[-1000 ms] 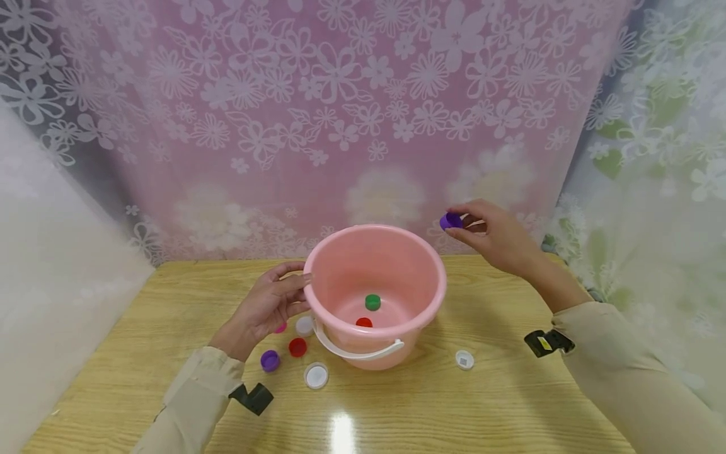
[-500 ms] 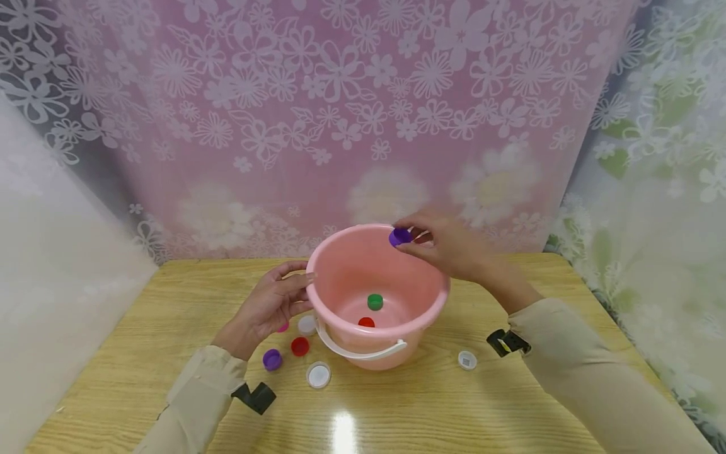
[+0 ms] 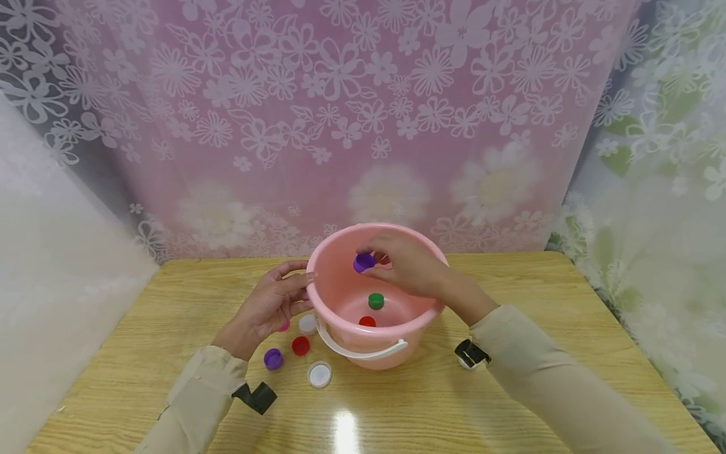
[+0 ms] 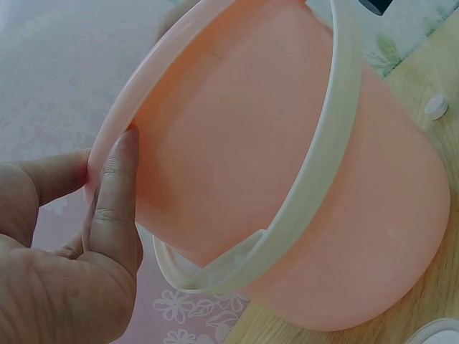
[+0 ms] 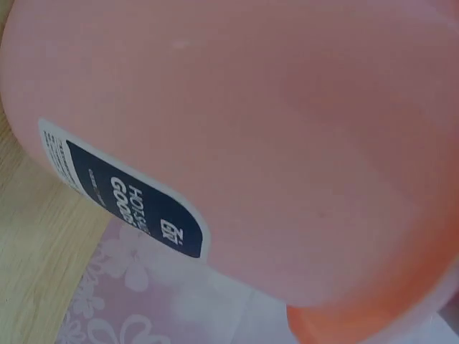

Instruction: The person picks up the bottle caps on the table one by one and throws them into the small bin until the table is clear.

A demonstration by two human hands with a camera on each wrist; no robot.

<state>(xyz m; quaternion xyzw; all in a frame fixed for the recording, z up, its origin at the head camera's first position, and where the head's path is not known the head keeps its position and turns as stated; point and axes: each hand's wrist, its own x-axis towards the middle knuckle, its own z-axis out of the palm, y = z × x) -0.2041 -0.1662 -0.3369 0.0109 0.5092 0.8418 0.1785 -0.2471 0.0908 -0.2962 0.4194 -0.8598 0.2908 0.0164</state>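
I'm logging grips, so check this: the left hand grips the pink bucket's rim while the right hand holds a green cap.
Wrong cap colour: the head view shows the right hand holding a purple cap; the green cap lies in the bucket. The rest stands.

bucket (image 4: 387, 186): smooth plastic | table (image 3: 425, 410): glossy wood-grain | sleeve (image 3: 539, 372): matt cloth

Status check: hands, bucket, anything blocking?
Left hand grips pink bucket rim. Right hand pinches purple cap at the opening. Green cap, red cap inside; nothing visibly in the way.
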